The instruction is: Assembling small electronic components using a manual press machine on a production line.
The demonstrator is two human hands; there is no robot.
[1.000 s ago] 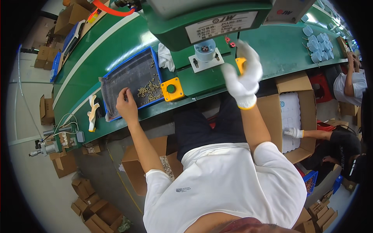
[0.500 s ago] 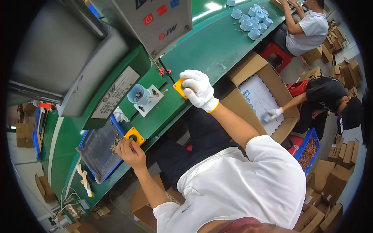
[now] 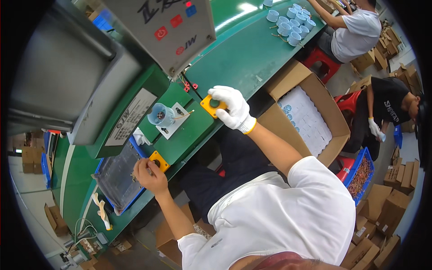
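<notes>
My right hand (image 3: pixel 233 109), in a white knitted glove, rests at the edge of a yellow button box (image 3: pixel 206 110). Its thumb and fingers are apart, and the round green button (image 3: pixel 214 103) shows between them. My bare left hand (image 3: pixel 152 179) is curled beside a second yellow button box (image 3: pixel 162 165), its thumb near the dark button. The left fingertips are hidden, so what they may hold cannot be seen. Between the two boxes, a light-blue translucent plastic cup (image 3: pixel 160 115) lies tilted at a white fixture plate (image 3: pixel 176 124) on the green press bed, with a thin wire sticking out.
A large press head (image 3: pixel 121 110) and a grey control panel (image 3: pixel 180 40) overhang the bench. A blue-rimmed tray (image 3: pixel 119 173) lies left of my left hand. Several blue cups (image 3: pixel 294 22) stand farther along. An open carton (image 3: pixel 335 121) and two seated co-workers are at right.
My right hand has eased off the green button, which now shows. My left hand has shifted slightly off its button. The co-worker in black has drawn a gloved hand out of the carton.
</notes>
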